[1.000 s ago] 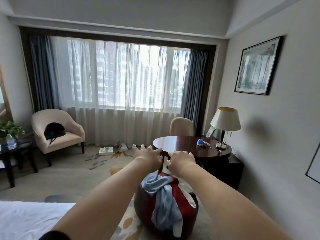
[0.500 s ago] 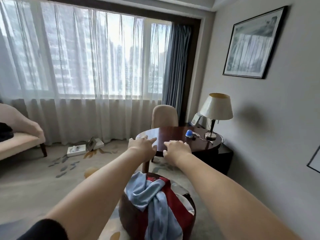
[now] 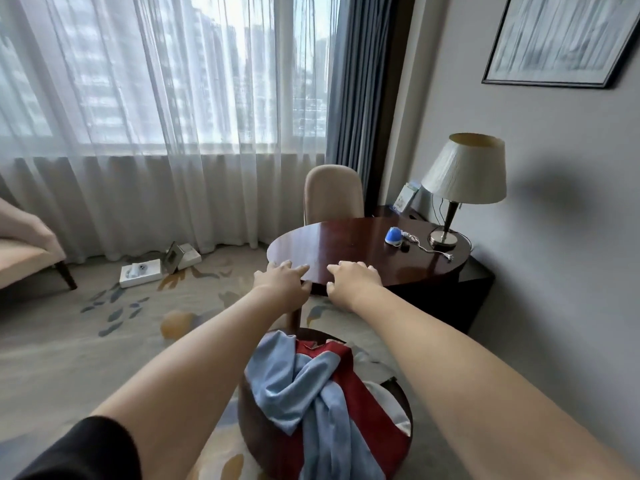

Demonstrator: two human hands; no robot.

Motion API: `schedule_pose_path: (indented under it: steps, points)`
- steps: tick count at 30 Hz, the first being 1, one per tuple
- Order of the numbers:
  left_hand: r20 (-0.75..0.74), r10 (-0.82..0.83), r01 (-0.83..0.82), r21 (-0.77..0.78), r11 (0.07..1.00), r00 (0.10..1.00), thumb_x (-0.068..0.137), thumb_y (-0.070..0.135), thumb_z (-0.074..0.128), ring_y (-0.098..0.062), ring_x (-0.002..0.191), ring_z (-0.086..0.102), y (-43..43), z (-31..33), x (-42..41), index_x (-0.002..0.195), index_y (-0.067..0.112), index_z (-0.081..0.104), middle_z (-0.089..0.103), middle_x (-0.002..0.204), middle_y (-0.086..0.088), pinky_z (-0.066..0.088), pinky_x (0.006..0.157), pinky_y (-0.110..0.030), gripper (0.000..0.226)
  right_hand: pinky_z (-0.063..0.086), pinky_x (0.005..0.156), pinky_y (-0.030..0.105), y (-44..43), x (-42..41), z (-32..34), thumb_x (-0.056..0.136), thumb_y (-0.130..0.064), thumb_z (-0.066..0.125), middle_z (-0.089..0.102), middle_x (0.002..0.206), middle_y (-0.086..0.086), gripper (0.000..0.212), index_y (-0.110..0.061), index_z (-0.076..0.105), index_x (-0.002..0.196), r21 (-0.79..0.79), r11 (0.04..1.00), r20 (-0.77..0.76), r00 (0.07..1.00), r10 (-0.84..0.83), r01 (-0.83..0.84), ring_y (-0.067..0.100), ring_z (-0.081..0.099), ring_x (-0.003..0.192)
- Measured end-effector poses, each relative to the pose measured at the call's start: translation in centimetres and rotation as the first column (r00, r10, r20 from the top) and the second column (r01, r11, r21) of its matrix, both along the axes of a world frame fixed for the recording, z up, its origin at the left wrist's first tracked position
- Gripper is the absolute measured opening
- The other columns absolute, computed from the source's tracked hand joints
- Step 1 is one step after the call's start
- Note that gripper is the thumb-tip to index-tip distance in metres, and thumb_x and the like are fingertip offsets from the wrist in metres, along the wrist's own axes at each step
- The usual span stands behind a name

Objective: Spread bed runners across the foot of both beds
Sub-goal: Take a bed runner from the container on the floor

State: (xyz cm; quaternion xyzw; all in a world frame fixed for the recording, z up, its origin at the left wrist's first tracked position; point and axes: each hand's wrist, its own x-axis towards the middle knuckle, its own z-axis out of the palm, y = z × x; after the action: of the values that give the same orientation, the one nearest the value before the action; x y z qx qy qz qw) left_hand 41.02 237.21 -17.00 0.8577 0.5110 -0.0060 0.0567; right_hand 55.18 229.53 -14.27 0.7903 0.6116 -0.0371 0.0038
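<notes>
at the far left edge the seat of a pale armchair [image 3: 24, 252] shows, with sheer white curtains [image 3: 156, 133] hanging across the window behind it. on the patterned carpet [image 3: 79, 344] near the curtain hem lie a flat white box [image 3: 140, 273] and, just beside it, a second white box [image 3: 183, 255] tipped at an angle. a black sleeve [image 3: 86, 452] fills the lower left corner, and from it the bare arm runs forward to the left hand [image 3: 282, 284]. that hand is palm down, fingers loosely spread, holding nothing, at the near edge of a dark round table [image 3: 346, 242]; whether it touches the wood cannot be told. below, between the two forearms, a dark round stool [image 3: 256, 434] carries a bundle of red and light blue cloth [image 3: 311, 393], heaped and partly knotted; whether this is a bed runner cannot be told. a beige chair [image 3: 333, 194] stands behind the table, against a grey-blue drape [image 3: 356, 81]. the right hand [image 3: 353, 280] is just beside the left, also palm down with fingers relaxed and nothing in its grasp, over the same table edge. farther right on the tabletop sit a small blue round object [image 3: 394, 236], a white cable [image 3: 427, 250] and a table lamp [image 3: 462, 174] with a pale shade. a framed picture [image 3: 561, 39] hangs on the grey wall at the upper right.
</notes>
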Motion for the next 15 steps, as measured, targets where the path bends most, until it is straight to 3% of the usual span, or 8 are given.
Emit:
schedule_pose_path:
  steps: [10, 15]
  points:
    - [-0.027, -0.002, -0.002, -0.120, 0.993, 1.000, 0.100, 0.058, 0.036, -0.028, 0.149, 0.027, 14.7, -9.9, 8.0, 0.155, 0.043, 0.032, 0.034, 0.162, 0.002, 0.038, 0.110, -0.054, 0.057, 0.038, 0.108, 0.046, 16.9, 7.9, -10.1, 0.098, -0.036, 0.045, 0.045, 0.150, 0.001, 0.049, -0.029, 0.043, 0.146, -0.052, 0.993, -0.060, 0.993, 0.103, -0.106, 0.033, 0.045, 0.131]
    - [0.017, -0.065, 0.068, -0.219, 0.973, 0.998, 0.095, 0.052, 0.050, -0.029, 0.131, 0.051, 17.2, -17.3, 10.5, 0.145, 0.040, 0.049, 0.053, 0.144, 0.003, 0.048, 0.100, -0.048, 0.052, 0.039, 0.106, 0.045, 19.8, 9.3, -19.2, 0.094, -0.032, 0.049, 0.047, 0.146, 0.003, 0.049, -0.028, 0.044, 0.142, -0.210, 0.971, -0.144, 0.986, 0.080, -0.110, 0.033, 0.047, 0.129]
